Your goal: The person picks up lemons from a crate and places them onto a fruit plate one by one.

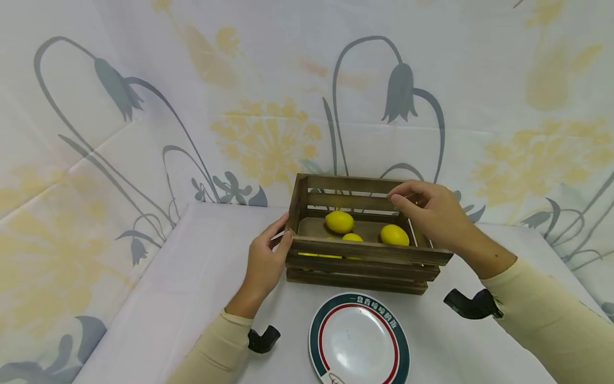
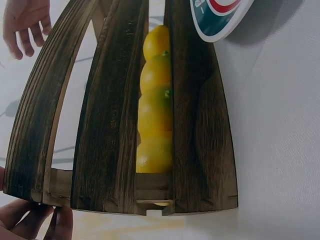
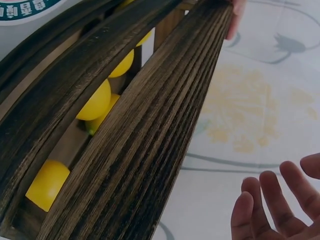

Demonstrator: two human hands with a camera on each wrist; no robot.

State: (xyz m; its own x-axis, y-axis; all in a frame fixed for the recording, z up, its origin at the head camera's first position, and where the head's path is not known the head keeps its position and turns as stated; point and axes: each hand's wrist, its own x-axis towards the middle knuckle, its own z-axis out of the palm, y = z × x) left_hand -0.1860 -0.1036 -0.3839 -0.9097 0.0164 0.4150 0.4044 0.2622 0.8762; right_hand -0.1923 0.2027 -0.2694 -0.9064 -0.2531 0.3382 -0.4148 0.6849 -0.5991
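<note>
Currently, left fingers (image 1: 275, 228) grip the wooden crate (image 1: 374, 251) of lemons (image 1: 339, 222) while right fingers (image 3: 276, 202) hang loosely parted above it.

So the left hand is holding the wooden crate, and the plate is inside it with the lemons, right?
Not quite: the plate isn't inside. The head view shows it on the white tabletop, in front of the wooden crate. The lemons are inside, and the left hand is holding the wooden crate.

The right hand (image 3: 277, 207), fingers loosely bent, is apart from a dark slatted crate (image 3: 137, 130). Yellow lemons (image 3: 49, 183) show between its slats (image 3: 60, 95), with a plate (image 3: 25, 11) at upper left.
</note>
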